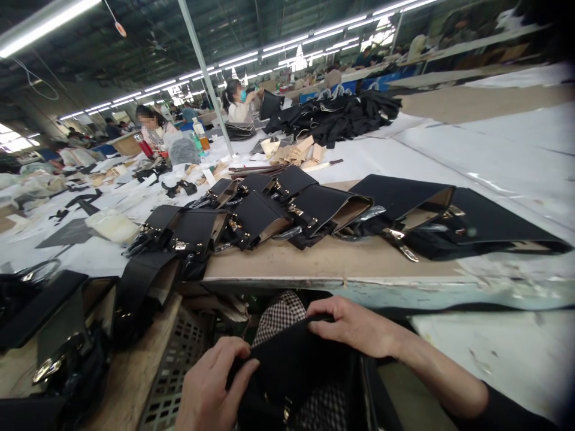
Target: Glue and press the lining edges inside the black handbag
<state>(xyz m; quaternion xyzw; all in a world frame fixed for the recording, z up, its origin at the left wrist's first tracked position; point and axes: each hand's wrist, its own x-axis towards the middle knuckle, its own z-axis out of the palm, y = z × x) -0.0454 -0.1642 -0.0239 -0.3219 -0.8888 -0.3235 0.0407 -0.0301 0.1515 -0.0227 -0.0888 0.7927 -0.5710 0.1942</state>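
Observation:
Over my lap, my left hand (pixel 220 380) and my right hand (pixel 344 326) grip a black handbag (pixel 287 359) by its upper edge. The left thumb and fingers pinch its left corner; those of the right hand pinch the far right corner. A small gold fitting shows low on the bag, whose lower part runs out of view. Checkered cloth (pixel 281 311) lies behind and beneath it. Just beyond my hands, a row of similar black handbags (pixel 260 215) with gold clasps lies along the table edge.
The worktable (pixel 278 263) has a worn front edge close to my hands. More black bags (pixel 144 281) rest on a wooden bench at left, beside a perforated plastic crate (pixel 179 347). Farther back are a black material pile (pixel 336 117), tan scraps (pixel 300 152), a metal pole (pixel 206 78) and seated people.

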